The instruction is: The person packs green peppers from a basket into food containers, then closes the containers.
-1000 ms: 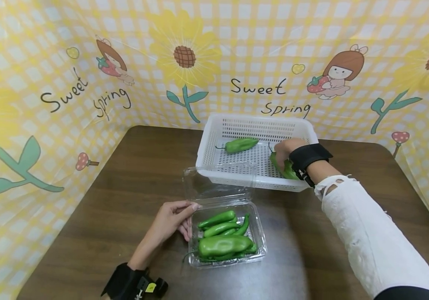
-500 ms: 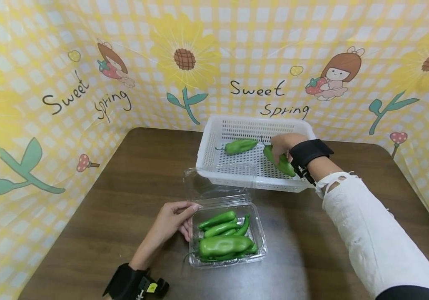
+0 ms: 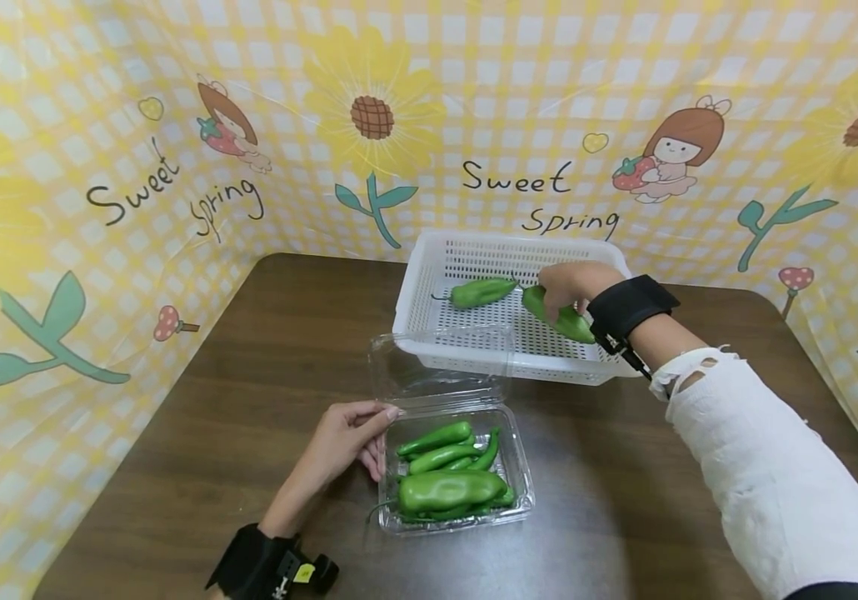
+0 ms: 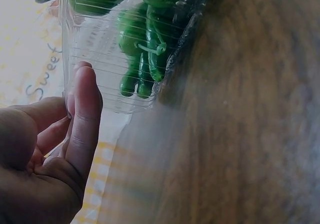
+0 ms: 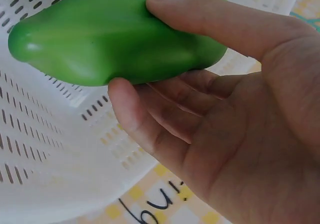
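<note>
In the white basket (image 3: 408, 321), my right hand (image 3: 573, 285) holds a green pepper (image 5: 90, 38) between the thumb on one side and the fingers on the other. Another green pepper (image 3: 483, 292) lies in the basket to the left of that hand. My left hand (image 3: 346, 437) pinches the upper left edge of a clear plastic clamshell box (image 3: 525, 479) between thumb and fingers. Several green peppers (image 3: 450, 492) lie in the box, a broad one across the front and slimmer ones behind it. The left wrist view shows them through the clear wall (image 4: 95, 48).
The box's clear lid (image 3: 436, 367) stands open at the back, its upper edge overlapping the basket's front wall in the head view. Both rest on a dark wooden table (image 3: 249, 358). A yellow checked cloth (image 3: 519, 100) hangs behind and along the sides.
My right hand has raised the pepper slightly from the basket's right front, shifting it left and back and turning it flatter. The left hand and the box have stayed put.
</note>
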Tool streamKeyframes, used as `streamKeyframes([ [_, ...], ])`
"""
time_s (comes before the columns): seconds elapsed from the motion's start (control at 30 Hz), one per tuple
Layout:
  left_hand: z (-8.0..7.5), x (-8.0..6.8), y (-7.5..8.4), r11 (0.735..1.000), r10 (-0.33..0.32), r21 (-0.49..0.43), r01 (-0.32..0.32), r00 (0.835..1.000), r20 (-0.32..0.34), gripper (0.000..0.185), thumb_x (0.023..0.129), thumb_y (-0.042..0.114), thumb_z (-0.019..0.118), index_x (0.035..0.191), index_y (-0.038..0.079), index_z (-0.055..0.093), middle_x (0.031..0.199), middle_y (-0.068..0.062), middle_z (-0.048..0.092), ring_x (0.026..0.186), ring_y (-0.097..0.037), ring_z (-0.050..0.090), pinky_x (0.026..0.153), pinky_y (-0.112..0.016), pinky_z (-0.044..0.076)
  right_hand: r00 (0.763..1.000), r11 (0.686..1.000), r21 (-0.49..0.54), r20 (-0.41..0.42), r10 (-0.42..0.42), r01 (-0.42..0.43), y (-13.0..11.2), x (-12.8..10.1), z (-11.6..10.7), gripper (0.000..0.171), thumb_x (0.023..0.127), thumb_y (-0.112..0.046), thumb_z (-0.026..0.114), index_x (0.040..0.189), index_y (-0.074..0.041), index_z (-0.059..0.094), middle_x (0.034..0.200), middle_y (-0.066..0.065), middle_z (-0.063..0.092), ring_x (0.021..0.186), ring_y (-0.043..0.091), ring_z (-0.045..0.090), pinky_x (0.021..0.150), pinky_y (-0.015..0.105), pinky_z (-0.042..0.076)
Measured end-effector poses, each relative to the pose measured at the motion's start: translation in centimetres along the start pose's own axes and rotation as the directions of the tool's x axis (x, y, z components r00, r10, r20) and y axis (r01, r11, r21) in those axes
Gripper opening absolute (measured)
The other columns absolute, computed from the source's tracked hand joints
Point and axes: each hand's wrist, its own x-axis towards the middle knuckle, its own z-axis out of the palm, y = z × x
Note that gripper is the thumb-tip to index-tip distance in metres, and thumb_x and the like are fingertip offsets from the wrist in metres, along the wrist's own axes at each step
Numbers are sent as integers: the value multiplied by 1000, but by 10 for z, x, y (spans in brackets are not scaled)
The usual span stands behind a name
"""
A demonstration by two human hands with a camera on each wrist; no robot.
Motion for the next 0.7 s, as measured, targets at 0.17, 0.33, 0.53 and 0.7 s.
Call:
streamKeyframes([
  [0.17, 0, 1, 0, 1000, 10, 17, -10, 1000, -3, 34, 102, 22, 58, 120, -5, 65, 62, -16, 61, 46, -19, 64, 49, -49, 59, 999, 998, -55, -19, -32, 31, -4, -9, 0, 32, 84, -4, 69, 111, 2, 54, 111, 17, 58, 94, 27, 62, 76, 36, 62],
  [0.33, 1, 0, 0, 999, 17, 30, -17, 1000, -7, 34, 102, 22, 58, 120, -5, 66, 62, -17, 62, 46, -19, 64, 48, -48, 59, 996, 995, -68, -50, -70, 67, -5, -21, -3, 28, 85, -3, 68, 109, 2, 55, 107, 17, 59, 92, 28, 63, 74, 37, 62],
  [0.53, 0, 0, 0, 999, 20, 40, -20, 1000, -5, 34, 102, 23, 58, 119, -5, 66, 62, -19, 61, 46, -19, 65, 48, -48, 59, 994, 993, -71, -52, -97, 93, 0, -30, -7, 24, 88, -6, 67, 108, 2, 57, 104, 16, 61, 88, 26, 63, 73, 36, 61],
  [0.7, 0, 0, 0, 999, 23, 38, -23, 1000, -3, 34, 102, 22, 58, 120, -5, 66, 62, -18, 61, 46, -19, 65, 48, -48, 59, 988, 989, -77, -75, -132, 126, 6, -38, -8, 28, 87, -9, 68, 109, 3, 57, 101, 16, 61, 83, 24, 62, 70, 35, 60],
])
